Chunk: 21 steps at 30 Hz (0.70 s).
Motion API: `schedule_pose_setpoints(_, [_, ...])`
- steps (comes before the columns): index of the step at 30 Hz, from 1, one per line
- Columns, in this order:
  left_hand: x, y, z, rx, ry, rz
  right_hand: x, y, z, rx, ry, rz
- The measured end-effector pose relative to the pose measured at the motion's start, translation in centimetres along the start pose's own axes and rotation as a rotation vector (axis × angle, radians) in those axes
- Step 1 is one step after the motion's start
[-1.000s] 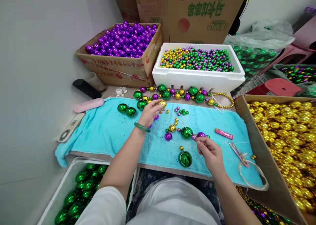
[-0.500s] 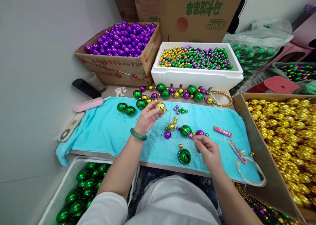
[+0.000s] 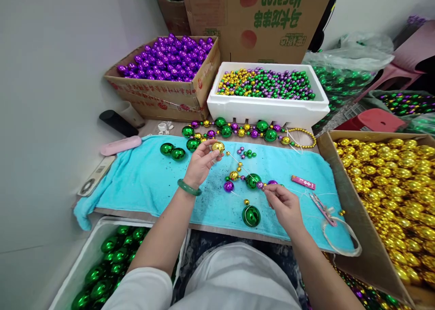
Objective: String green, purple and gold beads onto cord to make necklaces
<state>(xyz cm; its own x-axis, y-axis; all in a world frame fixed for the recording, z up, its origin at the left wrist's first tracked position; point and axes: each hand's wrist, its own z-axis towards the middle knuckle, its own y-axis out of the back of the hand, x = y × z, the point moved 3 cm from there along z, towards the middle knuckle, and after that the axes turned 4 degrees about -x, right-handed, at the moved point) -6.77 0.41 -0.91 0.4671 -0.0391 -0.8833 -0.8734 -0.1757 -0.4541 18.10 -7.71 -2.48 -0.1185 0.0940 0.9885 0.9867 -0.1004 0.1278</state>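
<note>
My left hand point(image 3: 201, 164) pinches a large gold bead point(image 3: 218, 147) above the blue towel point(image 3: 146, 183). A white string point(image 3: 242, 166) runs taut from near that bead down to my right hand point(image 3: 282, 205). The fingers of my right hand are closed at a small light-purple bead point(image 3: 260, 185) on the string. Beneath the string lie a large green bead point(image 3: 253, 181), a gold bead point(image 3: 234, 175) and a purple bead point(image 3: 229, 186). Closer to me sits another large green bead point(image 3: 251, 215) with a small gold bead point(image 3: 246, 202) beside it.
A finished-looking bead strand point(image 3: 241, 132) lies behind the towel. Boxes of purple beads point(image 3: 170, 56), mixed small beads point(image 3: 268, 83) and gold beads point(image 3: 401, 187) surround the table. Small pink scissors point(image 3: 322, 210), a pink packet point(image 3: 303, 182) and a coil of string point(image 3: 353, 251) lie at right.
The view has shifted slightly, so things appear a little further left. Both hands keep their hold, and the string stays stretched between them.
</note>
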Motion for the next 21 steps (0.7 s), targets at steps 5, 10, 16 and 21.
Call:
schedule_pose_setpoints(5, [0.2,0.2,0.0,-0.015,0.005,0.001,-0.1,0.0,0.1,0.004,0.014,-0.024])
schedule_pose_setpoints(10, [0.1,0.3,-0.2,0.038,0.004,0.010,-0.2,0.3,0.3,0.003,0.028,-0.045])
schedule_pose_setpoints(16, [0.4,-0.2,-0.7,0.069,0.024,-0.044,-0.4,0.2,0.4,0.016,0.015,-0.049])
schedule_pose_setpoints(21, [0.4,-1.3,-1.7,0.104,0.053,-0.078,-1.0,-0.2,0.6,0.024,0.010,-0.033])
